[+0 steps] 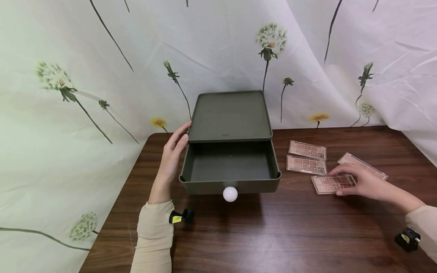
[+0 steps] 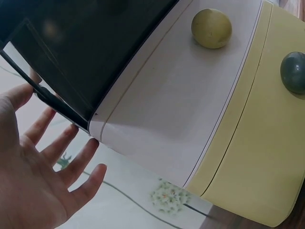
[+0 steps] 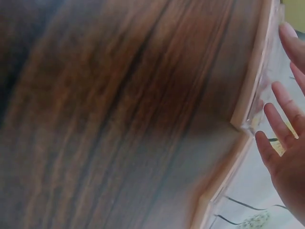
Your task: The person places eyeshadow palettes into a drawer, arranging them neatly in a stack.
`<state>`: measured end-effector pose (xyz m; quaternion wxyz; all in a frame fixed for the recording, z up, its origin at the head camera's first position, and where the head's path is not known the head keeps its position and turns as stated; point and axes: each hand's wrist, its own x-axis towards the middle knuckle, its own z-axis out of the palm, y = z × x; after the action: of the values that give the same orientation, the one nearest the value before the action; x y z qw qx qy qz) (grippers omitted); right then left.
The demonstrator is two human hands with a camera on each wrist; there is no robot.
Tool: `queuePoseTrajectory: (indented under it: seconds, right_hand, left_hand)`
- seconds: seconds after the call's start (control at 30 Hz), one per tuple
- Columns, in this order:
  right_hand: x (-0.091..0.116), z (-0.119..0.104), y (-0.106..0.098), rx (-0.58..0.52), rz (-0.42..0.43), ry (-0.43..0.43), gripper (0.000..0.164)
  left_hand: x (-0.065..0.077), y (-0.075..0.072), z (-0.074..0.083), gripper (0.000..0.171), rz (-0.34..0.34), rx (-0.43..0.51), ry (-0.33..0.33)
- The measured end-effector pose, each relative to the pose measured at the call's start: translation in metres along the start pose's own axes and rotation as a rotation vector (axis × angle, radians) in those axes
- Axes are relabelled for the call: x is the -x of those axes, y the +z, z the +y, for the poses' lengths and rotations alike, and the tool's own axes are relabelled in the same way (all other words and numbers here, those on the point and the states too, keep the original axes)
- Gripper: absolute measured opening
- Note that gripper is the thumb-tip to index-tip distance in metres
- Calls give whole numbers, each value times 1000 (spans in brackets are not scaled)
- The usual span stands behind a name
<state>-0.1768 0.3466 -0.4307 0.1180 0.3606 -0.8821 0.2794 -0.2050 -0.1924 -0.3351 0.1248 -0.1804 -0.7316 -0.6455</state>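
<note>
A drawer organizer (image 1: 230, 115) with a dark green top stands at the back of the table, its top drawer (image 1: 232, 185) pulled out, with bare inside and a white knob (image 1: 230, 194). My left hand (image 1: 170, 157) rests against the organizer's left side, fingers extended; in the left wrist view the hand (image 2: 52, 167) touches the drawer's edge. On the right, my right hand (image 1: 362, 182) holds a clear-lidded eyeshadow palette (image 1: 324, 185) between thumb and fingers, low over the table. In the right wrist view the hand (image 3: 290, 138) appears beside a palette's edge (image 3: 255, 71).
Two more palettes, a rear one (image 1: 307, 149) and a front one (image 1: 306, 164), lie right of the organizer. Another palette (image 1: 372, 169) lies partly behind my right hand. Lower white (image 2: 162, 105) and yellow (image 2: 248, 157) drawers are closed. A flowered cloth (image 1: 218, 45) hangs behind the wooden table (image 1: 290, 235).
</note>
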Motion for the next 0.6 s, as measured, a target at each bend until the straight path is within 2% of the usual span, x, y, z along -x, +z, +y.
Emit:
queuePoseTrajectory:
  seconds: [0.2,0.6]
  right_hand:
    - [-2,6,8,-27,-56,36,60]
    - [-2,2,10,8,-118,108,66]
  left_hand:
    - [1,-1,-1,44,-1,13,-5]
    - [1,0,0,44,7,10,6]
